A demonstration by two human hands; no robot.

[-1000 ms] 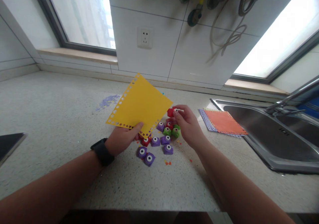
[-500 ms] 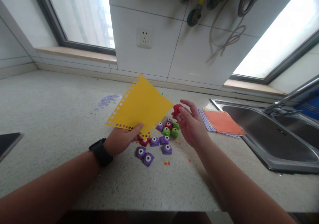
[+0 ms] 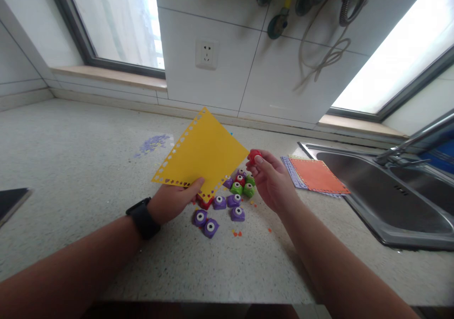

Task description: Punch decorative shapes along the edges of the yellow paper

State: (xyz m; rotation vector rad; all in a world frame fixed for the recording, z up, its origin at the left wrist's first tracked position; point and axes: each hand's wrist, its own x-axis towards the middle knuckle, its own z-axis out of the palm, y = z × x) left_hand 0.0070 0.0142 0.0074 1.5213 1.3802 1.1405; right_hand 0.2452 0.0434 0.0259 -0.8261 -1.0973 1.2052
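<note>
My left hand (image 3: 177, 198) is closed on the lower edge of a yellow sheet of paper (image 3: 205, 151), thumb on top. Small shapes are punched along the sheet's left and lower edges. In my right hand (image 3: 271, 177) a red craft punch (image 3: 254, 157) is pinched between thumb and fingers, close by the sheet's right corner. Below the paper lie several purple craft punches (image 3: 238, 213), green craft punches (image 3: 248, 190) and a red craft punch (image 3: 240, 180). Another red punch (image 3: 205, 203) is partly hidden under the sheet.
Punched orange paper (image 3: 317, 175) lies over purple sheets beside the steel sink (image 3: 376, 215) on the right. A heap of purple paper bits (image 3: 154, 144) is at the back left. Orange scraps (image 3: 237, 234) dot the counter. A dark flat object (image 3: 14, 203) sits at far left.
The raised fingers of my right hand have curled in around the red punch. The yellow sheet has shifted slightly right and down.
</note>
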